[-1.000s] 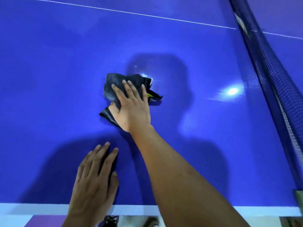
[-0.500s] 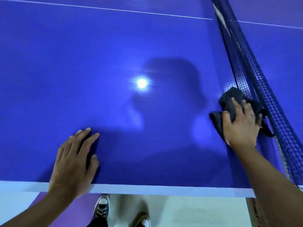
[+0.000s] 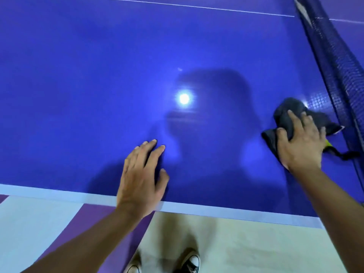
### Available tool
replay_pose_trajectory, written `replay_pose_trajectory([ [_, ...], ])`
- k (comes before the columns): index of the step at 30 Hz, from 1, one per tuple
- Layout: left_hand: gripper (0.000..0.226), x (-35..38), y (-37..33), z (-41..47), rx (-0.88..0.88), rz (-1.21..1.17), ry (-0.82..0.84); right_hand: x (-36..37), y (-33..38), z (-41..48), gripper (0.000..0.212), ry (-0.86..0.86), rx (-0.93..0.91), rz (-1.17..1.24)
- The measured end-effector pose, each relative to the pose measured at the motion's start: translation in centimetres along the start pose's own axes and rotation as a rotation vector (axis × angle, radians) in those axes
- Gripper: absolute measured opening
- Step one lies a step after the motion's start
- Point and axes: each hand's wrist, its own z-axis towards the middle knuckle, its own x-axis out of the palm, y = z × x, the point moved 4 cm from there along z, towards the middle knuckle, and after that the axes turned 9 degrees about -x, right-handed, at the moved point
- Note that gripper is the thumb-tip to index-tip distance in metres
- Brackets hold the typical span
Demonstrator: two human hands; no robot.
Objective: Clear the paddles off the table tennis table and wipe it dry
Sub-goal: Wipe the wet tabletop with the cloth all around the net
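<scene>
While our left hand (image 3: 141, 174) lies flat on the blue table (image 3: 88, 85) near 6 o'clock, fingers straight and holding nothing, our right hand (image 3: 301, 142) presses down on the dark cloth (image 3: 285, 113) at 3 o'clock. Its fingers spread over the bunched fabric rather than closing round it. The cloth sits on the tabletop just beside the net (image 3: 338, 66), which runs from 1 toward 4 o'clock. Our shoes (image 3: 190, 262) show at 6 o'clock.

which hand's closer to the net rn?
Right. The right hand presses the cloth on the table just beside the net; the left hand lies flat near the table's front edge, far left of the net.
</scene>
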Motion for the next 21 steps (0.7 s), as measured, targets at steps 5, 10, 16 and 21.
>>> replay_pose_trajectory([
  [5, 0.054, -2.2, 3.9, -2.2, 0.034, -0.083, -0.046, 3.2, 11.5, -1.9, 0.066, 0.046, -0.173, -0.017],
  [10, 0.060, -5.6, 14.3, -7.3, 0.021, 0.103, -0.054, 7.0, 25.2, -3.1, 0.064, 0.069, -0.275, -0.043],
  [16, 0.066, -6.1, 18.1, -9.8, 0.055, 0.152, 0.003, 10.4, 41.9, -9.6, 0.066, 0.130, -0.580, 0.035],
  [21, 0.068, -5.6, 18.3, -10.0, 0.036, 0.215, 0.008, 11.4, 45.3, -12.7, 0.061, 0.230, -0.758, 0.079],
])
